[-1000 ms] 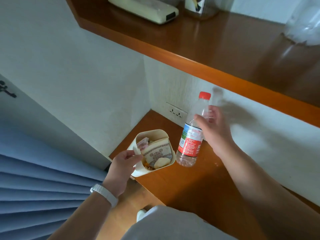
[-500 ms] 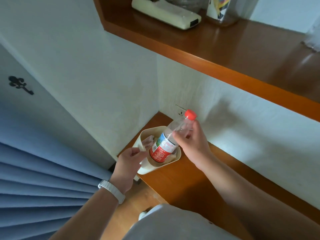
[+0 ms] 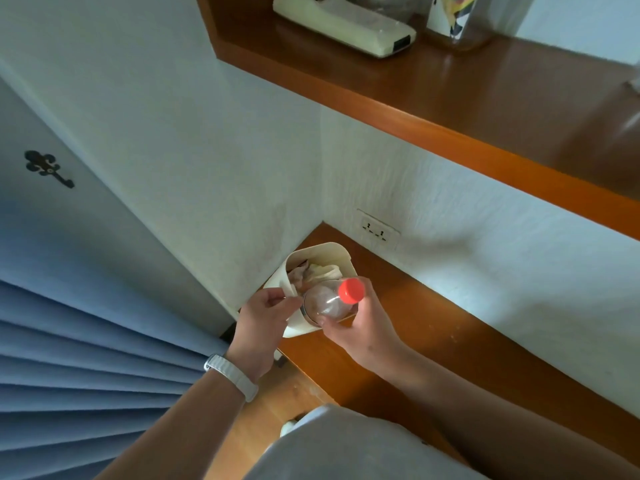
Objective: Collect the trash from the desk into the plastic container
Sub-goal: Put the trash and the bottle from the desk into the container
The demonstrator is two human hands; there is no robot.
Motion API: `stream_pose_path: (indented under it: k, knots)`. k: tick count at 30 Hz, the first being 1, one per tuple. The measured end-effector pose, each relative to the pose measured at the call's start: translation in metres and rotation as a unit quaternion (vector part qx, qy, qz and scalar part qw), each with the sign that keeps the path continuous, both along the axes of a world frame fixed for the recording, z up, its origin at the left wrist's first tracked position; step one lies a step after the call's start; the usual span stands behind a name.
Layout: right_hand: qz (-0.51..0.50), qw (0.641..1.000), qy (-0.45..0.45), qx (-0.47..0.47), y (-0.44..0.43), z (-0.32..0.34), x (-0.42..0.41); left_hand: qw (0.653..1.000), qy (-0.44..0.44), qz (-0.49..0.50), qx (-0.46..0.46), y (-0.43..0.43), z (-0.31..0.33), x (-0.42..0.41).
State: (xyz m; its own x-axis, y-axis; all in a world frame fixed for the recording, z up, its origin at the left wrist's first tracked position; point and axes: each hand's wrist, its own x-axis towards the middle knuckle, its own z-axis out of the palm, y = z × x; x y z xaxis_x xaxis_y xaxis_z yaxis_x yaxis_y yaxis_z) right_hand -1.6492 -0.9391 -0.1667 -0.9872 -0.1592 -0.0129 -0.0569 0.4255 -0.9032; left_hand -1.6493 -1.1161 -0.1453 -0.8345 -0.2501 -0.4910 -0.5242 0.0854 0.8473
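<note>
A cream plastic container (image 3: pixel 332 251) stands in the far left corner of the wooden desk (image 3: pixel 408 327), against the wall. Crumpled wrappers (image 3: pixel 313 271) lie inside it. A clear plastic bottle (image 3: pixel 327 303) with a red cap (image 3: pixel 351 290) stands upright in the container's near side, its lower part hidden inside. My right hand (image 3: pixel 363 322) grips the bottle's shoulder just under the cap. My left hand (image 3: pixel 265 318) pinches the container's near left rim.
A wall socket (image 3: pixel 377 230) sits just behind the container. A wooden shelf (image 3: pixel 450 109) overhangs the desk, carrying a cream box (image 3: pixel 346 24) and a printed cup (image 3: pixel 453 19). A blue pleated curtain (image 3: pixel 86 358) hangs on the left. My grey-clothed lap (image 3: pixel 346 445) is below.
The right hand carried the bottle from the desk beside the container, tilted it over the rim, and now it stands upright inside. The left hand kept hold of the rim.
</note>
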Motion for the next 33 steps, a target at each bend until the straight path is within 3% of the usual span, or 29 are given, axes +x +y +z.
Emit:
stream_pose_path:
  k: [11,14,19,23,27,33]
  knots:
    - [0.029,0.998,0.041,0.023,0.010,-0.007,-0.009,1.000,-0.008,0.012,0.024,-0.004,-0.004,0.000]
    - [-0.006,0.998,0.050,0.022,0.018,-0.009,-0.011,1.000,0.004,-0.008,0.011,-0.005,-0.005,-0.002]
    - [0.000,0.994,-0.109,0.030,0.032,-0.019,-0.019,0.998,-0.008,0.042,0.046,-0.004,-0.014,-0.014]
    - [0.006,0.977,-0.212,-0.022,0.029,-0.024,-0.027,0.996,-0.014,0.053,0.075,-0.003,-0.020,-0.027]
    - [-0.018,0.967,-0.242,-0.080,0.023,-0.031,-0.039,0.992,-0.029,0.040,0.115,0.000,-0.029,-0.041]
    - [-0.031,0.966,-0.243,-0.078,0.022,-0.039,-0.066,0.991,-0.045,0.009,0.127,-0.004,-0.048,-0.068]
